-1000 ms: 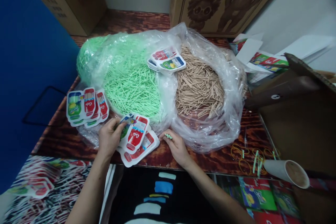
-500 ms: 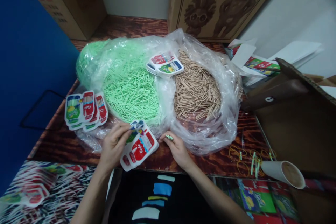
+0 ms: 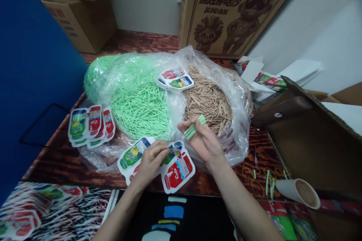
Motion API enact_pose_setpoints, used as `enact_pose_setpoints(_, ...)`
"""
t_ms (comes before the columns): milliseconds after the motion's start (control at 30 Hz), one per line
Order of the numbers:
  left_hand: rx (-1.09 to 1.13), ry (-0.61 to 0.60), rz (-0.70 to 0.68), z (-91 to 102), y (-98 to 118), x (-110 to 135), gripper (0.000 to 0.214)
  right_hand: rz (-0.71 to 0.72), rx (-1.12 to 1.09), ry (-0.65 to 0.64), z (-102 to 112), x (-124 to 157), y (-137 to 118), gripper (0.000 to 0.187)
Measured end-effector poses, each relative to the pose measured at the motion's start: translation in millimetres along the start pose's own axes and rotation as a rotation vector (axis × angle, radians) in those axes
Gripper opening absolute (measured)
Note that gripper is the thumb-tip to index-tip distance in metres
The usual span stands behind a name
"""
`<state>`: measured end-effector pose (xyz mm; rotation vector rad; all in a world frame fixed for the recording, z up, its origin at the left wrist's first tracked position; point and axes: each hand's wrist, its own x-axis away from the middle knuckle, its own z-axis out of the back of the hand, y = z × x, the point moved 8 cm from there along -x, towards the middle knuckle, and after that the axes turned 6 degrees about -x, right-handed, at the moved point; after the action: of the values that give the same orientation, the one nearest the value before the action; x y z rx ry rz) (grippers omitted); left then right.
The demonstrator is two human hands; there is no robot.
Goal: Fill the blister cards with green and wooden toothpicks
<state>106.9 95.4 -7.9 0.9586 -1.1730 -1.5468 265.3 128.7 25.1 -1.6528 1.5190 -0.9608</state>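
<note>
While the left card [image 3: 132,154] lies left of the left hand [image 3: 152,160], partly hidden by it, that hand's fingers pinch the right card [image 3: 178,171] by its upper-left edge. Up and right of these fingers, the sticks [image 3: 190,131], clamped under the thumb of the right hand [image 3: 208,145], slant up rightward. Half a second ago, the cards overlapped and the sticks sat lower, end-on.

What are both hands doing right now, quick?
Left hand: closed, pinching a printed card by its upper edge.
Right hand: palm up, holding a bundle of green sticks with the thumb against it.
</note>
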Motion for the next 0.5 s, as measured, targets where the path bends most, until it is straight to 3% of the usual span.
enact_pose_setpoints(267, 0.153, 0.009, 0.089, -7.7, -12.9, 0.6, 0.022, -0.212, -0.154, -0.111, -19.9, -0.6, 27.2, 0.02)
enact_pose_setpoints(400, 0.176, 0.035, 0.115, -9.2, -19.4, 1.1, 0.021, -0.319, 0.016, -0.224, -27.4, 13.7, 28.7, 0.02)
enact_pose_setpoints(500, 0.209, 0.102, 0.086, -6.7, -17.4, -1.2, 0.018, -0.264, 0.262, -0.291, -25.1, 21.6, 12.4, 0.034)
